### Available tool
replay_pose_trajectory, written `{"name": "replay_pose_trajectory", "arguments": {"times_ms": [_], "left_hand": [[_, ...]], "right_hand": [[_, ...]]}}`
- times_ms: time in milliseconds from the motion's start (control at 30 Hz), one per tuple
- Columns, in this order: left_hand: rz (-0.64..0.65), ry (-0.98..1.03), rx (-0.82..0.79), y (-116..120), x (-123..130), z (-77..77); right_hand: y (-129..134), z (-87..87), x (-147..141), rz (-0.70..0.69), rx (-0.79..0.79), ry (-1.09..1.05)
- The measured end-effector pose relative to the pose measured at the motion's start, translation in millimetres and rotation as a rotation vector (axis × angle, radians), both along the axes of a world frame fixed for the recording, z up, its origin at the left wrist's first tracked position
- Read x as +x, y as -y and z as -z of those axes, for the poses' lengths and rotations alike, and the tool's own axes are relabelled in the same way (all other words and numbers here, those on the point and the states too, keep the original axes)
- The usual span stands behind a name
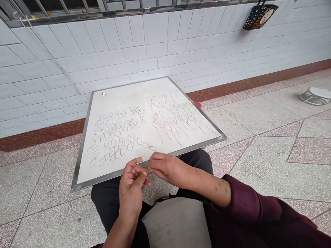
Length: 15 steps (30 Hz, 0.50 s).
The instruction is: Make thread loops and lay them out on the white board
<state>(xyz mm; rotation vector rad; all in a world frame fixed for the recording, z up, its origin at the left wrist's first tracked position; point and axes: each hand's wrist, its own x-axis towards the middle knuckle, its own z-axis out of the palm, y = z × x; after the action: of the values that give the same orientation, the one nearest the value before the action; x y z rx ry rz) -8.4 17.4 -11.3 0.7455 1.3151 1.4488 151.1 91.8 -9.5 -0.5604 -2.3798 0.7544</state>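
My left hand (134, 182) and my right hand (167, 167) meet just over the near edge of the board, fingertips almost touching. A thin wire (147, 162) shows faintly at the fingers of both hands, which are closed in a pinch; most of it is hidden. Tan tape wraps the left index fingertip, and something orange-brown covers the thumb tip. On the white board, several figure-eight wire loops (117, 151) lie in rows on the left. Single loops with long straight tails (176, 125) spread over the right side. One loose wire piece (150, 146) lies close beyond my hands.
The white board (124, 86) has a metal rim and stands near a tiled wall (144, 51). A small red-and-white item (103, 94) sits at its far left corner. A white stool (317, 94) is at far right; a dark basket (260, 16) hangs on the wall.
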Motion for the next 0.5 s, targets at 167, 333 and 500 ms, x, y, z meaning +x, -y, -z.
{"name": "replay_pose_trajectory", "arguments": {"times_ms": [167,333,500], "left_hand": [[-0.004,-0.019,0.006,0.0,1.0,1.8],[-0.007,-0.014,0.020,0.4,1.7,1.1],[-0.011,-0.008,0.005,0.0,2.3,-1.0]], "right_hand": [[2.5,1.0,-0.9,0.061,0.060,0.043],[2.9,2.0,-0.6,0.077,0.100,0.063],[4.6,-0.4,-0.3,0.068,0.080,0.030]]}}
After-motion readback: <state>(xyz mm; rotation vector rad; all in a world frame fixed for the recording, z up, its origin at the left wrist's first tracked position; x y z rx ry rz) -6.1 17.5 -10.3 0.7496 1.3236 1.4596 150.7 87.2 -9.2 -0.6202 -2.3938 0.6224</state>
